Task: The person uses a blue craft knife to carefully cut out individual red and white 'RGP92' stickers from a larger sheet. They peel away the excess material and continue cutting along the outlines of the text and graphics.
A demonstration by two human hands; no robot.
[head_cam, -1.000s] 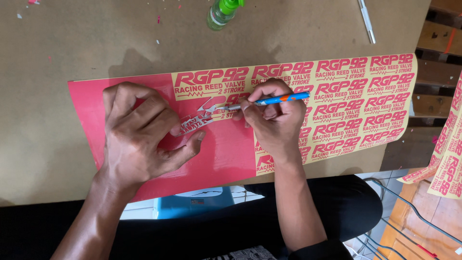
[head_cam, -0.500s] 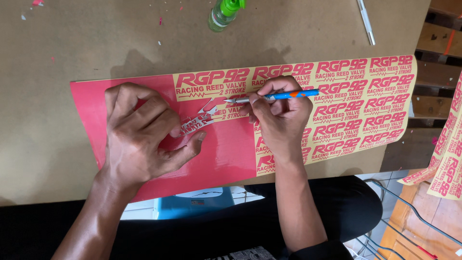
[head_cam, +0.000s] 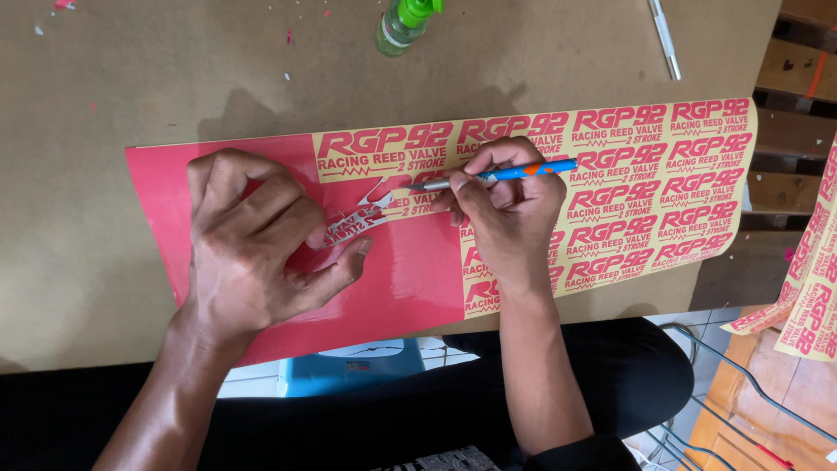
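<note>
A long sticker sheet (head_cam: 663,187) lies on the brown tabletop (head_cam: 157,87); its left part is bare red vinyl, its right part cream with rows of red lettering. My right hand (head_cam: 510,218) grips a blue and orange craft knife (head_cam: 501,174) like a pen, its metal tip pointing left at the edge of the cream area. My left hand (head_cam: 253,253) rests on the red part, fingers curled, pinching a peeled cream strip (head_cam: 357,222) lifted off the sheet just left of the knife tip.
A clear bottle with a green cap (head_cam: 403,24) stands at the far edge, and a slim silver tool (head_cam: 664,39) lies at the back right. More printed sticker sheets (head_cam: 806,296) hang at the right. A blue stool (head_cam: 349,371) sits under the table by my legs.
The knife and my right hand have shifted slightly to the right and up along the cream edge. My left hand holds the peeled strip in much the same place.
</note>
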